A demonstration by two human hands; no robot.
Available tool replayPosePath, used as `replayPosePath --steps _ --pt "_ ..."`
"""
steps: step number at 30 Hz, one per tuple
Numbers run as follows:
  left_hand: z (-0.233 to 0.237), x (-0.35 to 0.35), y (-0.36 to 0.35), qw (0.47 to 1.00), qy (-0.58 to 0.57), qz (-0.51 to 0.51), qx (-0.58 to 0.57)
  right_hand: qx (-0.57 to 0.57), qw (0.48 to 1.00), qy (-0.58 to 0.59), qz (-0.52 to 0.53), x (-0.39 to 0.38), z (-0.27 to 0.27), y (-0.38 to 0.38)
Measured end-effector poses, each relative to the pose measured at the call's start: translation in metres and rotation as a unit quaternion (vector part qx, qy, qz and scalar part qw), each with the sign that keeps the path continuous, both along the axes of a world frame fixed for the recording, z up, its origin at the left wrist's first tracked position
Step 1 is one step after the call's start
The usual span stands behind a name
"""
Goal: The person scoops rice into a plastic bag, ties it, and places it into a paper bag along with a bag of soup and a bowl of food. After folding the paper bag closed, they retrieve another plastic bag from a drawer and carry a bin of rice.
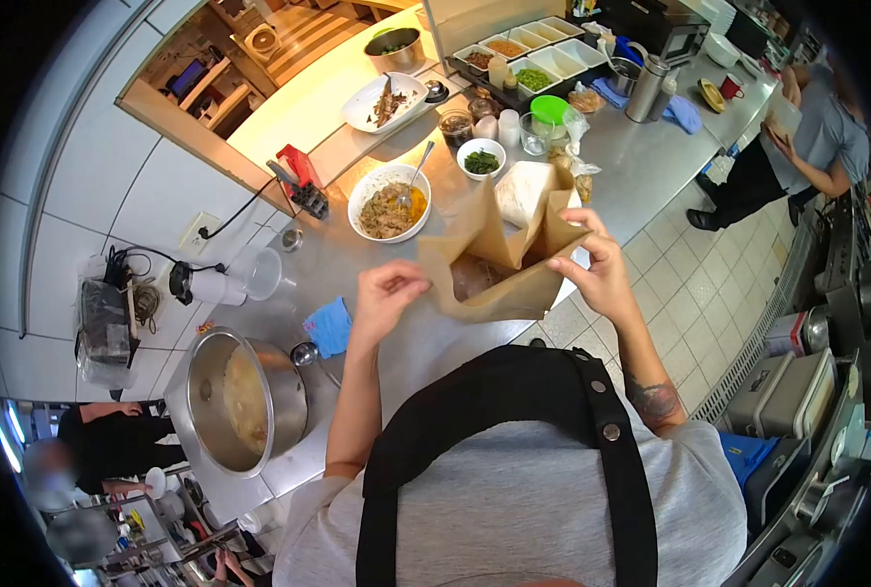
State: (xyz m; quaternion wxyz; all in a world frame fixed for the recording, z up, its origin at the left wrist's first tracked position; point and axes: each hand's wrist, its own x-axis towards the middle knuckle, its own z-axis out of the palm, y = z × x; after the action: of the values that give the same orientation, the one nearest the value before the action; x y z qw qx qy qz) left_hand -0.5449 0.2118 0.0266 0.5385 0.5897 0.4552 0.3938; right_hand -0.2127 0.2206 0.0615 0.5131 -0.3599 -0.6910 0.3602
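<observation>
A brown paper bag (494, 293) stands open at the front edge of the steel counter, something pale and partly hidden inside it. My left hand (388, 296) is at the bag's left rim, fingers pinched together on the paper. On the right side, my right hand (595, 262) grips the rim between thumb and fingers. Behind the bag lies a white package (524, 192), partly covered by the paper. A white bowl (389, 202) of minced mixture with a spoon is beyond my left hand, and a small bowl of chopped greens (481, 158) sits right of it.
A large steel pot (246, 401) stands at the left, near a blue cloth (329, 328) and a ladle (304, 354). Ingredient trays (533, 78) and a steel flask (647, 88) are farther back. One person (815, 137) stands at the right; others are at lower left.
</observation>
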Motion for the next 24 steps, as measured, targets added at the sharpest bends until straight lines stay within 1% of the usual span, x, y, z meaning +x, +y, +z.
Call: replayPosePath --steps 1,2,3,5,6,8,9,12,15,18,19,22,24 --pt "0.0 0.0 0.007 0.999 -0.002 -0.033 0.012 0.037 0.999 -0.011 0.0 0.0 -0.002 0.004" --pt "0.0 0.005 0.024 0.994 -0.018 -0.076 0.078 0.021 0.999 -0.038 -0.021 0.004 0.0 0.007" --pt "0.0 0.011 0.037 0.982 -0.034 -0.121 0.144 0.023 0.999 -0.029 -0.01 0.006 -0.001 0.013" --pt "0.026 0.031 0.048 0.975 -0.037 -0.164 0.148 0.03 0.999 -0.012 0.004 0.009 -0.006 0.029" --pt "0.04 0.04 0.053 0.97 -0.039 -0.187 0.15 0.026 0.999 -0.012 0.028 0.012 -0.009 0.036" --pt "0.055 0.05 0.069 0.946 -0.021 -0.264 0.186 -0.017 0.994 0.008 0.105 0.015 -0.007 0.047" --pt "0.058 0.053 0.075 0.932 -0.013 -0.301 0.201 -0.04 0.989 0.018 0.143 0.014 -0.005 0.051" --pt "0.049 0.053 0.092 0.921 0.045 -0.34 0.184 -0.033 0.984 -0.009 0.173 0.017 0.006 0.056" --pt "0.045 0.039 0.09 0.933 0.033 -0.307 0.186 -0.024 0.989 -0.054 0.133 0.026 0.009 0.051" --pt "0.048 0.026 0.061 0.962 -0.015 -0.182 0.205 0.008 0.997 -0.069 0.036 0.029 0.015 0.039" --pt "0.048 0.021 0.052 0.968 -0.027 -0.136 0.211 0.004 0.997 -0.07 0.023 0.027 0.019 0.034" --pt "0.037 0.016 0.034 0.959 -0.002 -0.075 0.274 -0.024 0.998 -0.063 -0.01 0.015 0.025 0.019" --pt "0.04 0.024 0.022 0.955 0.014 -0.01 0.297 -0.054 0.997 -0.043 -0.031 0.005 0.027 0.012"
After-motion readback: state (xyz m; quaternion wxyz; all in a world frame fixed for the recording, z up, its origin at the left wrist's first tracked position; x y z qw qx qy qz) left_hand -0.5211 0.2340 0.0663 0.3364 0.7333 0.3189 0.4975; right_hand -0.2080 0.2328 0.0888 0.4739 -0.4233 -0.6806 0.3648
